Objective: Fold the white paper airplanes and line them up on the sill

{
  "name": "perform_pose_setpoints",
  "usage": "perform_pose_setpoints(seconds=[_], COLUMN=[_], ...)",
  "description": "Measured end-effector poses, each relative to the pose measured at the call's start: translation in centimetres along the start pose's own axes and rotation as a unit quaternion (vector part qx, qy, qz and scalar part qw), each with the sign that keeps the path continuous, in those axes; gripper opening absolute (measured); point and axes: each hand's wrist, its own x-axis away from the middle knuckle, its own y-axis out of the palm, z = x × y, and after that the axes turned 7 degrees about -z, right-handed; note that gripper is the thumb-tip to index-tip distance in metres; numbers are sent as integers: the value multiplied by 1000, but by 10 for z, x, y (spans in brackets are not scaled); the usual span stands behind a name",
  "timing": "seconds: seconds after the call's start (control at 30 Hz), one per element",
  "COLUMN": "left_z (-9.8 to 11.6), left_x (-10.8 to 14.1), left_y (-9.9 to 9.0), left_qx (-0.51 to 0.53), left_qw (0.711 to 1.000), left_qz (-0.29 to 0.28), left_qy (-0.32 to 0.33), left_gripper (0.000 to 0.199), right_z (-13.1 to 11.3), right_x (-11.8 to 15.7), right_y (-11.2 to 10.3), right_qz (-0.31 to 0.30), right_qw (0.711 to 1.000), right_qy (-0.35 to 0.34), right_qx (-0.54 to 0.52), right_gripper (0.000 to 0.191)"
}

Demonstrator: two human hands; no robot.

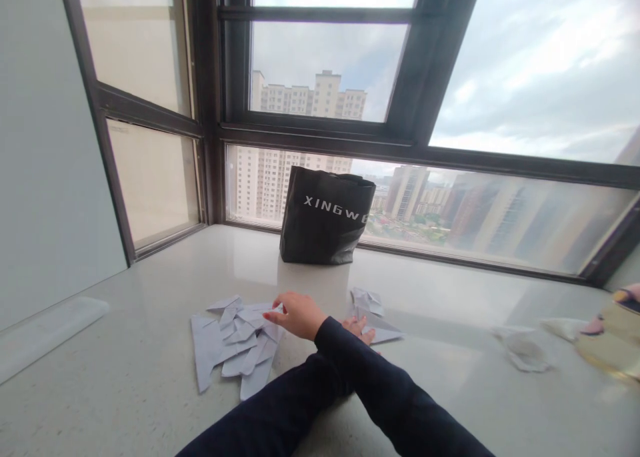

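Observation:
My arms in dark sleeves cross, the right over the left. On the left, my right hand (299, 316) is at the edge of a loose pile of folded white papers (241, 337), its thumb and forefinger closed round the edge of a piece. Partly hidden behind my right sleeve, my left hand (359, 329) lies with its fingers spread against a smaller group of folded papers (383, 327). One pointed piece there extends to the right, and a compact folded piece (367, 300) lies behind it.
A black bag (327, 217) with white lettering stands upright by the window. At the far left is a long whitish strip (55, 330) on the pale sill. Crumpled translucent wrapping (527, 349) and a yellowish object (613, 334) lie at the right.

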Motion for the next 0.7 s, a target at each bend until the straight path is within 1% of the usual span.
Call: perform_pose_setpoints(seconds=[0.07,0.1,0.17,0.3,0.37,0.4,0.43,0.47,0.53,0.57,0.63,0.7], left_z=[2,3,6,9,8,7,6,5,4,4,2,0], left_x=[0,1,4,6,5,4,2,0,-4,-5,-6,-6], left_y=[-1,-2,-5,-9,-9,-8,-7,-6,-5,-6,-9,-16], left_qx=[-11,-13,-14,-11,6,21,36,51,70,75,86,101], left_qw=[1000,1000,1000,1000,1000,1000,999,999,997,997,994,988], left_qz=[-6,-3,4,5,9,12,14,13,11,14,32,51], left_qy=[0,-2,-10,-11,2,3,1,-3,-13,-19,-53,-102], left_gripper=[44,46,51,61,61,59,55,50,44,44,48,52], right_z=[-21,-28,-33,-24,-16,-12,-7,-2,9,16,33,55], right_x=[-12,-17,-23,-21,-14,-10,-5,1,14,22,39,59], right_y=[4,4,4,-1,-3,-5,-6,-9,-16,-21,-33,-46], right_qz=[-31,-43,-57,-56,-47,-40,-32,-19,23,52,117,173], right_qw=[999,998,996,992,988,983,973,957,910,887,860,846], right_qy=[-21,-24,-20,-17,-17,-17,-17,-20,-27,-30,-24,6], right_qx=[-23,-35,-58,-115,-146,-180,-229,-290,-413,-458,-496,-504], right_gripper=[29,27,21,14,13,13,14,16,25,31,43,53])
